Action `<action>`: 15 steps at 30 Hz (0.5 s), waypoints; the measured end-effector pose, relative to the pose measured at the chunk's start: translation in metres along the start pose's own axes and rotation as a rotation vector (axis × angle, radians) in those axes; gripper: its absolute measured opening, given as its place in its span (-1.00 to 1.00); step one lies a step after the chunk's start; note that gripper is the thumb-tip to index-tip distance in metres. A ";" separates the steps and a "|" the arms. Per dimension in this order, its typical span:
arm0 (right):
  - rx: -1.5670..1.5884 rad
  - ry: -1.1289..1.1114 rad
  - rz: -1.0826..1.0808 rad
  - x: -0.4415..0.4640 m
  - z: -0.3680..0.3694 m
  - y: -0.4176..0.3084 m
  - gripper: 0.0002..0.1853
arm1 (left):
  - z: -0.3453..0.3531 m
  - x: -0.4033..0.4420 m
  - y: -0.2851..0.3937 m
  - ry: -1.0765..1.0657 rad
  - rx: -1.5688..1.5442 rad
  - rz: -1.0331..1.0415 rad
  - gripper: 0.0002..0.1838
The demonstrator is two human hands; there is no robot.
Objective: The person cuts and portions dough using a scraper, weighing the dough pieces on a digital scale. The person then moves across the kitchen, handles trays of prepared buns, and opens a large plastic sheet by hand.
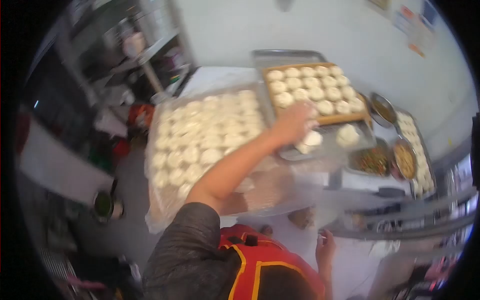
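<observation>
My left hand (297, 121) reaches over the near left corner of a wooden tray (327, 120). Its fingers are curled around a pale dough bun, mostly hidden by the hand. Rows of round white buns (316, 93) fill the tray. Just below this hand, a lump of dough (309, 142) lies on a metal tray (292, 154), with another dough piece (348, 135) to its right. My right hand (325, 244) is low beside the red apron (267, 250), fingers closed; whatever they hold is too small to make out.
A large board of buns under clear plastic (210, 125) lies to the left. To the right stand a container of chopped filling (372, 161), a bowl of yellowish filling (404, 159), a metal bowl (383, 109) and another tray of buns (418, 152). Shelving (160, 47) stands at the back left.
</observation>
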State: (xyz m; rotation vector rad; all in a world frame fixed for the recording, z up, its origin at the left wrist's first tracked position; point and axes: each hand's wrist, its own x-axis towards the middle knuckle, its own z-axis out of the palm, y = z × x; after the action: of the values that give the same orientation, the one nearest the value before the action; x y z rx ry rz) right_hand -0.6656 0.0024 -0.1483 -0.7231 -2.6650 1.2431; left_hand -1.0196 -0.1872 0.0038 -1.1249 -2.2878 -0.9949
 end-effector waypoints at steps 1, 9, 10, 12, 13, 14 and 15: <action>-0.008 -0.022 -0.100 0.010 0.008 -0.009 -0.67 | -0.014 -0.022 0.016 -0.008 -0.032 0.004 -0.56; 0.199 -0.528 -0.628 0.103 0.100 -0.071 -0.66 | -0.034 -0.248 0.025 0.025 0.083 -0.443 -0.59; 0.156 -0.575 -0.714 0.113 0.112 -0.083 -0.65 | -0.050 -0.267 0.039 0.011 0.088 -0.600 -0.58; 0.036 -0.761 -0.770 0.109 0.121 -0.126 -0.59 | -0.076 -0.286 0.074 -0.022 0.035 -0.871 -0.56; -0.030 -0.825 -0.783 0.102 0.119 -0.146 -0.54 | -0.083 -0.302 0.085 0.033 0.047 -0.920 -0.55; -0.140 -0.668 -1.132 0.087 0.115 -0.172 -0.57 | -0.088 -0.318 0.095 0.080 0.052 -0.958 -0.54; -0.157 -0.727 -1.135 0.075 0.114 -0.191 -0.56 | -0.092 -0.333 0.104 0.124 0.053 -0.991 -0.53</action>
State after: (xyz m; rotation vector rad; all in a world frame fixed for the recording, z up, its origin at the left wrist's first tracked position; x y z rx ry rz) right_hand -0.8364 -0.1473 -0.0879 1.3324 -2.7911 0.9948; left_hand -0.7342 -0.3835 -0.0963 0.1870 -2.7348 -1.2407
